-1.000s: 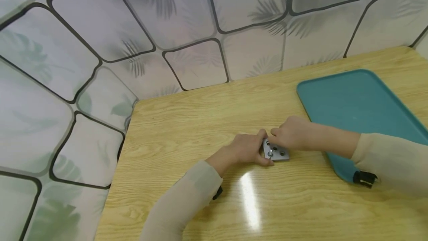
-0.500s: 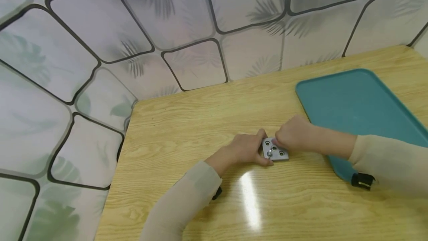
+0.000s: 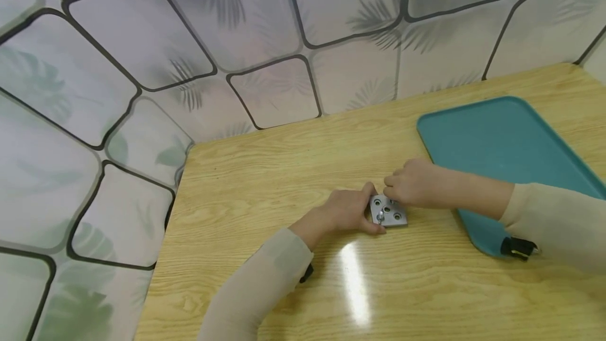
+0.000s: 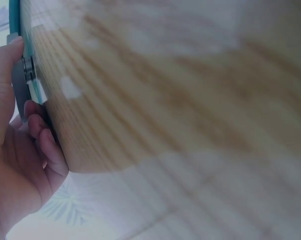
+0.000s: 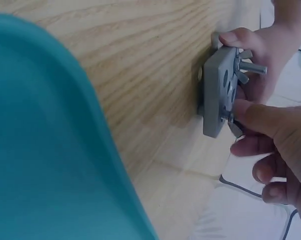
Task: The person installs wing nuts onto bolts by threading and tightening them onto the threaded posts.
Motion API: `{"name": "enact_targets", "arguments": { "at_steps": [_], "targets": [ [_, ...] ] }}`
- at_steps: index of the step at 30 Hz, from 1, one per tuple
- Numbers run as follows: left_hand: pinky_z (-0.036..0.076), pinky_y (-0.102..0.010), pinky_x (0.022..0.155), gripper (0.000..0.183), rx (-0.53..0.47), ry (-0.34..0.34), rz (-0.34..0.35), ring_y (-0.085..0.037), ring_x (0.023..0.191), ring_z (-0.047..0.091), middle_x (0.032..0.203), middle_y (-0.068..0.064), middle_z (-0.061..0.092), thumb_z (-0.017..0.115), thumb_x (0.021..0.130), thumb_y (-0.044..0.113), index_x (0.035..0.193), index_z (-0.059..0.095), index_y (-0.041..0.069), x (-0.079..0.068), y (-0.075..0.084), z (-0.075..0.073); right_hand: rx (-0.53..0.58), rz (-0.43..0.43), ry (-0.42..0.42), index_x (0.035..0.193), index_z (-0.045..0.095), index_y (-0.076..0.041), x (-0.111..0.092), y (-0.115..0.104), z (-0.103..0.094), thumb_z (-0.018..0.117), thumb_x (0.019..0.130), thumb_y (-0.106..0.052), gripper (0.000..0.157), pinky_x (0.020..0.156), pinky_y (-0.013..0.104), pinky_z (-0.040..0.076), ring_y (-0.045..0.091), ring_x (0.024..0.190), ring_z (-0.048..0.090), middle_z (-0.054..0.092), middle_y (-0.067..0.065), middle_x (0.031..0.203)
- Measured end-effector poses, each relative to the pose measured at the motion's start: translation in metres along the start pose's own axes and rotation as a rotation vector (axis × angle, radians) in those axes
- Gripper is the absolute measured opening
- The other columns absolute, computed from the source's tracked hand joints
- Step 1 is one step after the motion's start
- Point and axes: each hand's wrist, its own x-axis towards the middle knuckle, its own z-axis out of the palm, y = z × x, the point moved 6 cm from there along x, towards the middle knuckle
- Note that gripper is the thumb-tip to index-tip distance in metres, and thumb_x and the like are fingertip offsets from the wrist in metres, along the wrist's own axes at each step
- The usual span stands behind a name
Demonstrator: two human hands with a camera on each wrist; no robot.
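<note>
A silver metal plate (image 3: 391, 220) with several holes sits over the table in the head view. My left hand (image 3: 344, 210) grips its left side between thumb and fingers. One wing nut (image 5: 242, 66) stands on a bolt at the plate's near left corner, its threaded end sticking out. My right hand (image 3: 416, 184) is at the far right corner, where thumb and forefinger pinch a second wing nut (image 5: 235, 129) on a short threaded bolt. The right wrist view shows the other fingers curled loosely. In the left wrist view the plate (image 4: 21, 90) is edge-on in the left hand.
A teal tray (image 3: 497, 146) lies to the right, partly under the right forearm. The wood-grain table (image 3: 265, 172) meets a patterned wall covering (image 3: 284, 93) at the back and left.
The right hand shifts and turns slightly at the corner wing nut, its fingers lifting and re-curling. The left hand and plate stay nearly still.
</note>
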Motion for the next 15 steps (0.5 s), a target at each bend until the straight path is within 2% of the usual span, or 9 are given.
{"name": "enact_targets", "arguments": {
  "at_steps": [4, 7, 9, 12, 15],
  "targets": [
    [0.039, -0.024, 0.058, 0.069, -0.009, 0.004, 0.004, -0.007, 0.07, 0.052, 0.08, 0.009, 0.056, 0.069, 0.074, 0.063, 0.117, 0.039, 0.018, -0.0003, -0.0002, -0.0008, 0.01, 0.137, 0.013, 0.061, 0.049, -0.013, 0.0031, -0.0005, 0.0061, 0.069, 0.085, -0.025, 0.033, 0.037, 0.023, 0.026, 0.007, 0.046, 0.025, 0.038, -0.004, 0.055],
    [0.039, -0.025, 0.059, 0.068, -0.007, 0.004, 0.004, -0.007, 0.071, 0.053, 0.081, 0.009, 0.056, 0.069, 0.074, 0.062, 0.117, 0.039, 0.019, -0.0004, -0.0001, -0.0011, 0.034, 0.244, -0.031, 0.056, 0.044, -0.013, 0.0046, 0.0011, 0.0098, 0.065, 0.088, -0.028, 0.042, 0.037, 0.023, 0.024, 0.008, 0.045, 0.022, 0.034, -0.004, 0.051],
    [0.039, -0.025, 0.058, 0.068, 0.0, 0.002, 0.005, -0.007, 0.071, 0.052, 0.081, 0.008, 0.057, 0.069, 0.074, 0.062, 0.117, 0.039, 0.019, -0.0002, 0.0, -0.0011, 0.054, 0.282, -0.052, 0.057, 0.044, -0.013, 0.0052, 0.0037, 0.0094, 0.063, 0.09, -0.032, 0.042, 0.037, 0.025, 0.028, 0.009, 0.045, 0.024, 0.036, -0.004, 0.051],
    [0.04, -0.024, 0.057, 0.068, 0.01, -0.001, 0.011, -0.007, 0.071, 0.052, 0.082, 0.007, 0.057, 0.068, 0.075, 0.063, 0.117, 0.039, 0.018, 0.0001, 0.0001, -0.0007, 0.104, 0.251, -0.039, 0.065, 0.051, -0.013, 0.0045, 0.007, 0.006, 0.065, 0.088, -0.035, 0.034, 0.039, 0.026, 0.031, 0.008, 0.046, 0.03, 0.043, -0.004, 0.057],
    [0.039, -0.023, 0.056, 0.068, 0.008, -0.005, 0.015, -0.007, 0.069, 0.051, 0.081, 0.006, 0.057, 0.068, 0.075, 0.063, 0.116, 0.038, 0.018, 0.0001, 0.0, -0.0007, 0.099, 0.108, -0.003, 0.079, 0.059, -0.015, 0.0029, 0.0057, 0.0014, 0.072, 0.082, -0.032, 0.022, 0.043, 0.024, 0.033, 0.008, 0.05, 0.038, 0.05, -0.004, 0.069]
  ]
}}
